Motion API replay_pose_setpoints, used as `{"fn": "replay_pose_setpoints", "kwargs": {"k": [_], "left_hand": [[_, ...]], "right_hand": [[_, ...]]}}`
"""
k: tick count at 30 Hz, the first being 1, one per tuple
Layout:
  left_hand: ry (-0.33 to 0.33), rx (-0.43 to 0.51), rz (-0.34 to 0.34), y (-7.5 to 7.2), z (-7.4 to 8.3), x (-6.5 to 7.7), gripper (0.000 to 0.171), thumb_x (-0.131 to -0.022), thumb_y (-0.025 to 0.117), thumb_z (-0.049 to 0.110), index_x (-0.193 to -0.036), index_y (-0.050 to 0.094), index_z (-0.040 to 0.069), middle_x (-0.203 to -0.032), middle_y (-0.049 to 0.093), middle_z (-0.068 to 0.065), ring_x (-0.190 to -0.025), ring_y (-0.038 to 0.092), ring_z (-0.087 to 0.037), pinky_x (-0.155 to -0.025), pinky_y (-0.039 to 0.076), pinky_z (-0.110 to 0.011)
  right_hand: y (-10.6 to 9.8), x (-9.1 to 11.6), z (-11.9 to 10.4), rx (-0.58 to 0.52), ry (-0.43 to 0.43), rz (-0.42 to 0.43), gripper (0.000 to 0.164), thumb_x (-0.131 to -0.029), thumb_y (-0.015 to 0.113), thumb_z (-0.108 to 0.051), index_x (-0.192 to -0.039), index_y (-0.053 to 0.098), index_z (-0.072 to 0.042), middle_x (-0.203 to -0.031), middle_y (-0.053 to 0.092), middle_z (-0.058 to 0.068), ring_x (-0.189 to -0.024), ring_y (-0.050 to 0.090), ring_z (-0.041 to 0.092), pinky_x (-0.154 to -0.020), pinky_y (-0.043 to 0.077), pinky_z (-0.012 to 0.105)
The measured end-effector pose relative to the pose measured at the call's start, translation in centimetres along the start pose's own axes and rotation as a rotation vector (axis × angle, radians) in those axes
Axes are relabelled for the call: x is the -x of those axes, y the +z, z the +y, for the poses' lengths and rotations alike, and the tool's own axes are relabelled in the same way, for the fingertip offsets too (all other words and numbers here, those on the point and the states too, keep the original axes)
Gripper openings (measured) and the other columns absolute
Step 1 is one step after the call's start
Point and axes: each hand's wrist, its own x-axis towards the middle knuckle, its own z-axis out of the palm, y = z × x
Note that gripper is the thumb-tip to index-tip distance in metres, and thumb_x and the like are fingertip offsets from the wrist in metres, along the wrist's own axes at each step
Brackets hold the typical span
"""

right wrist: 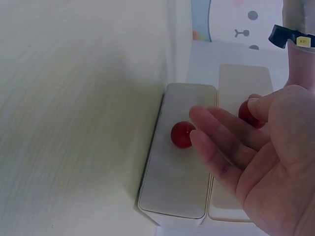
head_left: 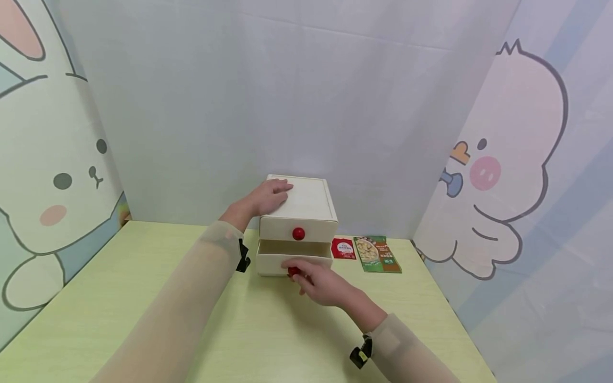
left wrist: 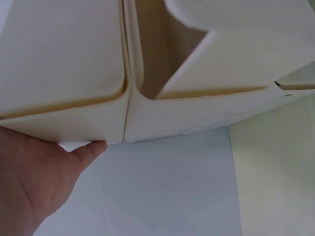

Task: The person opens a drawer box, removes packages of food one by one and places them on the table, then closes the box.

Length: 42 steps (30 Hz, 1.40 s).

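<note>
A small white two-drawer cabinet (head_left: 311, 198) stands on the table. Its lower drawer (head_left: 272, 264) is pulled partway out, with a hollow inside showing; the upper drawer (head_left: 275, 229) is closed and bears a red knob (head_left: 298, 234). My left hand (head_left: 270, 198) rests on the cabinet's top left edge; its thumb lies along the side (left wrist: 88, 118) in the left wrist view. At the lower drawer's front, my right hand (head_left: 325, 284) pinches the round red drawer knob (head_left: 293, 271) between thumb and index finger. In the right wrist view its other fingers (right wrist: 211, 147) curl loosely.
Right of the cabinet lie a small red packet (head_left: 345, 248) and a green and brown food packet (head_left: 378, 254) with a picture of a filled bowl. The pale wooden table (head_left: 158, 276) meets a grey curtain (head_left: 191, 106) behind. Cartoon-printed curtains hang at both sides.
</note>
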Motion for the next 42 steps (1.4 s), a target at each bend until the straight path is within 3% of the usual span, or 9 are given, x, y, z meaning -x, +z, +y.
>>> {"fn": "replay_pose_setpoints", "kwargs": {"k": [7, 22, 30, 42], "left_hand": [[0.016, -0.005, 0.002, -0.1, 0.0, 0.0, 0.057, -0.114, 0.039, 0.031, -0.168, 0.047, 0.015, -0.182, 0.028, -0.012, -0.172, 0.019, -0.036, -0.140, 0.016, -0.058], [0.029, -0.016, 0.008, 0.1, 0.0, -0.1, 0.058, -0.114, 0.036, 0.031, -0.168, 0.046, 0.014, -0.182, 0.028, -0.013, -0.171, 0.019, -0.036, -0.140, 0.017, -0.058], [0.028, -0.017, 0.007, 0.0, 0.0, -0.2, 0.058, -0.114, 0.037, 0.032, -0.168, 0.046, 0.015, -0.182, 0.029, -0.012, -0.172, 0.019, -0.035, -0.140, 0.017, -0.057], [0.024, -0.006, 0.007, 0.0, 0.1, 0.0, 0.057, -0.114, 0.038, 0.032, -0.168, 0.046, 0.015, -0.182, 0.029, -0.012, -0.172, 0.019, -0.036, -0.140, 0.017, -0.058]], "right_hand": [[-0.2, -0.7, 0.1, 0.005, 0.016, 0.018, 0.039, -0.115, 0.056, -0.016, -0.154, 0.059, -0.022, -0.129, 0.070, 0.009, -0.090, 0.078, 0.029, -0.077, 0.061, 0.024], [-0.8, -2.2, 0.6, 0.080, 0.036, 0.071, 0.037, -0.116, 0.054, -0.014, -0.151, 0.060, -0.021, -0.126, 0.069, 0.009, -0.082, 0.073, 0.014, -0.074, 0.059, 0.027], [-1.0, -2.7, 0.7, 0.073, 0.070, 0.079, 0.037, -0.115, 0.055, -0.013, -0.150, 0.061, -0.022, -0.126, 0.070, 0.014, -0.082, 0.071, 0.014, -0.078, 0.060, 0.031], [-1.2, -3.2, 0.9, 0.101, 0.084, 0.085, 0.035, -0.113, 0.061, -0.016, -0.147, 0.064, -0.024, -0.127, 0.068, 0.005, -0.086, 0.070, 0.015, -0.084, 0.063, 0.033]]}}
